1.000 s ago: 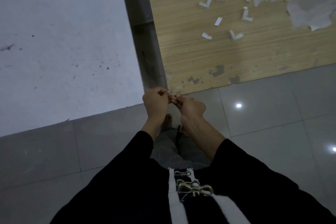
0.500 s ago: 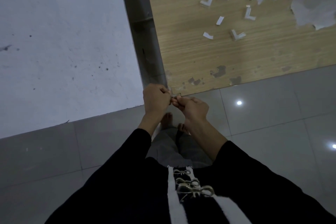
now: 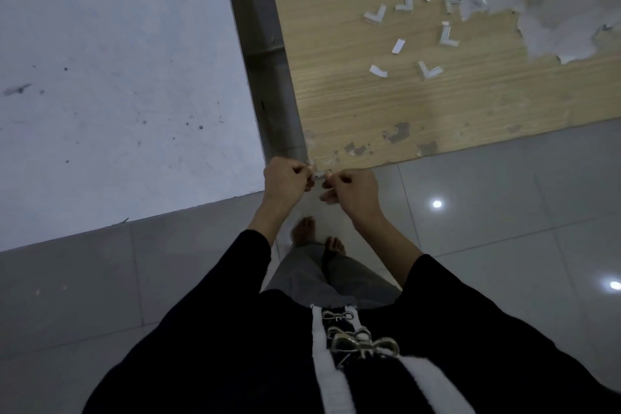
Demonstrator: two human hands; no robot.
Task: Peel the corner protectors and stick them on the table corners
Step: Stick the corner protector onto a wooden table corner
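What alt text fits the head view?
The left hand and right hand pinch a small corner protector between them at the near corner of a worn wooden table. More L-shaped protectors lie scattered farther back on the tabletop.

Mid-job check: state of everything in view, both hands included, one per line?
Table: veneer chipped, peeled.
Held corner protector: pinched between both hands at the table's near corner.
Left hand: pinches its left end.
Right hand: pinches its right end.
Loose corner protectors: scattered on the table.
Backing strips: lying among them.
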